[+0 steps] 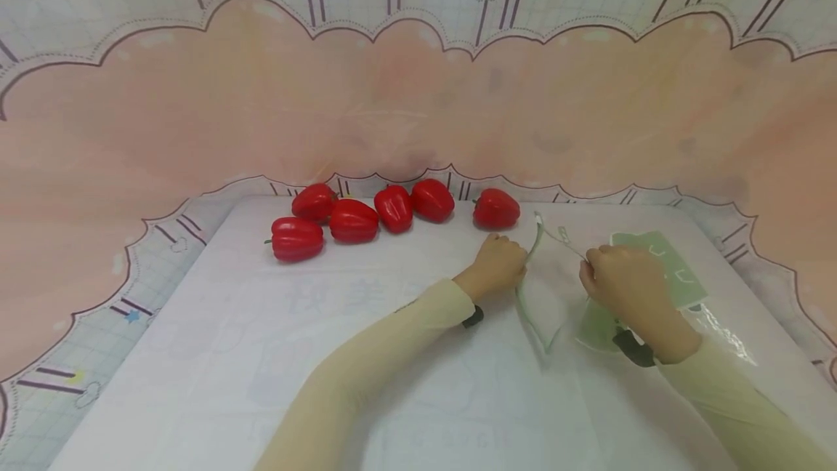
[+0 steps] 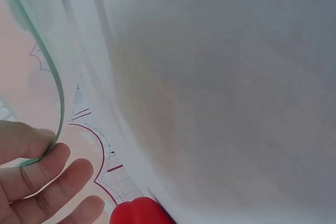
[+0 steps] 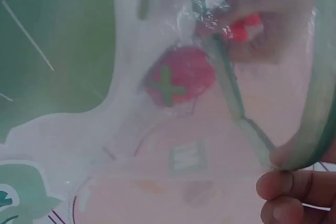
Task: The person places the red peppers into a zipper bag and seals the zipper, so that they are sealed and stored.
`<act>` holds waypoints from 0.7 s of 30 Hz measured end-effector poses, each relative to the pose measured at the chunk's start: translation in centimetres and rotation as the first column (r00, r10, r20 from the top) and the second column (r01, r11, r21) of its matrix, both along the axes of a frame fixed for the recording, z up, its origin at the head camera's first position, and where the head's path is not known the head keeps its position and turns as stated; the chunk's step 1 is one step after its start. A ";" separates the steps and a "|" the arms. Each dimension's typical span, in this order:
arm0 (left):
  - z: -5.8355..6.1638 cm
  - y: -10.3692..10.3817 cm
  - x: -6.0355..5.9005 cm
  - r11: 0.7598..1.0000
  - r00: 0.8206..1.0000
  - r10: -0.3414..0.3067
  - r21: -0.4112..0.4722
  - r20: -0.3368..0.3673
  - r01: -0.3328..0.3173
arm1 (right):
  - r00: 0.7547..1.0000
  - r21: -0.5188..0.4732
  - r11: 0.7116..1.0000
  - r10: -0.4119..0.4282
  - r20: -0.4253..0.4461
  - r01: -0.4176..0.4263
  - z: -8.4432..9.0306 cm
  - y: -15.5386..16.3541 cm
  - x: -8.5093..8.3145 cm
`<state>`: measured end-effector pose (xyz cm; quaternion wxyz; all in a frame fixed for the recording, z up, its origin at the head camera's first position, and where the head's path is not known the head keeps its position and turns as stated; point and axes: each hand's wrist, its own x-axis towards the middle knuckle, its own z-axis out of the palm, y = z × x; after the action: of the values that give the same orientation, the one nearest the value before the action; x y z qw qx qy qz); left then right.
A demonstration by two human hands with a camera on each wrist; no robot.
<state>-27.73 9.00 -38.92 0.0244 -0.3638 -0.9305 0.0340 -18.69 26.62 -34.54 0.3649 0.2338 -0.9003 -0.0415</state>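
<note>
Your left hand (image 1: pixel 498 262) pinches the green-edged left rim of the clear plastic bag (image 1: pixel 546 295), and your right hand (image 1: pixel 624 283) pinches the opposite rim, so the bag's mouth is held apart between them over the right half of the white table (image 1: pixel 216 355), well inside its edges. The bag's contents cannot be determined from any view. Six red peppers (image 1: pixel 354 220) lie along the far edge, the nearest one (image 1: pixel 496 208) just beyond your left hand; the near left surface is open.
</note>
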 end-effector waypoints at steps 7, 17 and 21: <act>0.7 0.0 0.3 1.000 1.000 0.022 -0.003 -0.011 -0.022 | 0.935 0.105 0.988 -0.139 0.326 0.110 -0.3 -0.2 0.8; 0.5 0.1 0.0 0.999 0.999 0.031 -0.011 -0.011 -0.031 | 0.889 0.117 0.984 -0.172 0.425 0.135 -0.8 -0.2 1.9; 0.1 0.0 -0.2 0.999 0.999 0.040 -0.017 -0.017 -0.040 | 0.964 0.058 0.995 -0.093 0.248 0.081 -0.4 -0.4 1.7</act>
<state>-27.96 8.97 -38.81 0.0284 -0.3451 -0.9370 0.0457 -17.00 26.25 -34.94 0.2406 0.2059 -0.9472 -0.0492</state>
